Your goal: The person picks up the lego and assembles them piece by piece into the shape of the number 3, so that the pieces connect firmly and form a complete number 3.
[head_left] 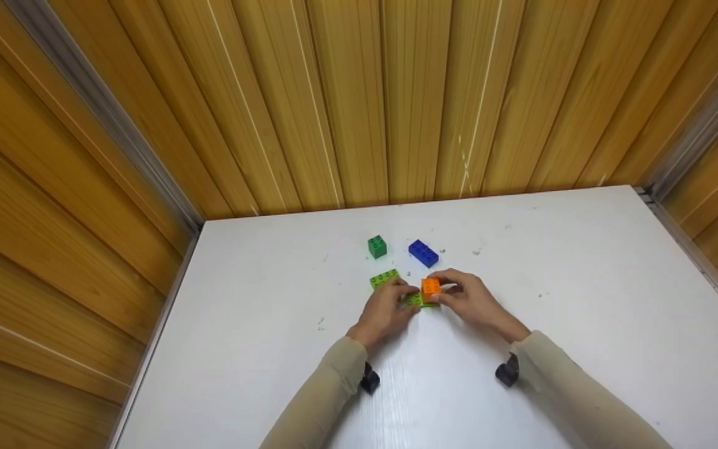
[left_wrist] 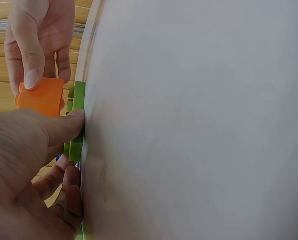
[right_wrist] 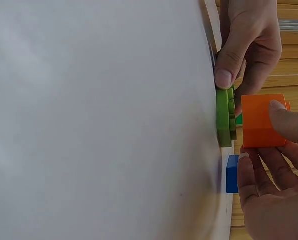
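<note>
Between the thumb and fingers of my right hand [head_left: 474,301] is an orange building brick [head_left: 430,287]. It hangs over the right end of a flat light green brick [right_wrist: 224,120]. In the right wrist view a narrow gap shows between the orange brick and the green studs. My left hand [head_left: 387,308] pinches that light green brick near its left end, low at the white table [head_left: 259,349]. Just beyond the left fingers lies a second light green brick [head_left: 384,277], partly covered by the hand.
Farther back on the table stand a dark green brick [head_left: 377,247] and, to its right, a blue brick [head_left: 423,253]. Wood-patterned panels [head_left: 359,112] rise behind the table and on both sides. Small dark marks dot the tabletop.
</note>
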Available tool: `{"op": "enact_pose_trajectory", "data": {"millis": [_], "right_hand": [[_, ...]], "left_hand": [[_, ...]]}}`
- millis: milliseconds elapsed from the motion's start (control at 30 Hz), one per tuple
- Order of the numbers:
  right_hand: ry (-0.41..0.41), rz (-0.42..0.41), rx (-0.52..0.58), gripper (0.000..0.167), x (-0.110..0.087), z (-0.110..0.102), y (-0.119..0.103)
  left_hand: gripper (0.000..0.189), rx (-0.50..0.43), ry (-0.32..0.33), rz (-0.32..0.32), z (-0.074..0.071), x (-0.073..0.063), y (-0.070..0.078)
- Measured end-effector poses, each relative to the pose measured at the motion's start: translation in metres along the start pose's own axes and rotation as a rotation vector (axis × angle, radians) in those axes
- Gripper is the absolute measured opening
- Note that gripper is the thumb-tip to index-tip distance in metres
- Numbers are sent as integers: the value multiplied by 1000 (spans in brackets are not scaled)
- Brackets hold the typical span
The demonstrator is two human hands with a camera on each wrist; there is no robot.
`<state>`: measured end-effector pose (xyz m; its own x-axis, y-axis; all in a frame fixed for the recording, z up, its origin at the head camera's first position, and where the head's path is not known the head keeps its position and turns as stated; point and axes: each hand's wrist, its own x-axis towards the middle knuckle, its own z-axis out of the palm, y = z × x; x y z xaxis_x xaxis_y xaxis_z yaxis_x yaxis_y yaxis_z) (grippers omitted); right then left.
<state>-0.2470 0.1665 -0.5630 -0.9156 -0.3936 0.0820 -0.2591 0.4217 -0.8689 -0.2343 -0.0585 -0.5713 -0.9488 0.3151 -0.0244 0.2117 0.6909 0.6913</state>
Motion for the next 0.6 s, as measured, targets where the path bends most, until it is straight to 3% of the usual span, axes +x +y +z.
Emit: {"op": "enact_pose_trajectory", "data": {"millis": [600], "right_hand": [[-21, -29, 18, 36, -2, 4, 5]], "left_hand": [[36, 19, -8, -56, 2, 1, 1]]}}
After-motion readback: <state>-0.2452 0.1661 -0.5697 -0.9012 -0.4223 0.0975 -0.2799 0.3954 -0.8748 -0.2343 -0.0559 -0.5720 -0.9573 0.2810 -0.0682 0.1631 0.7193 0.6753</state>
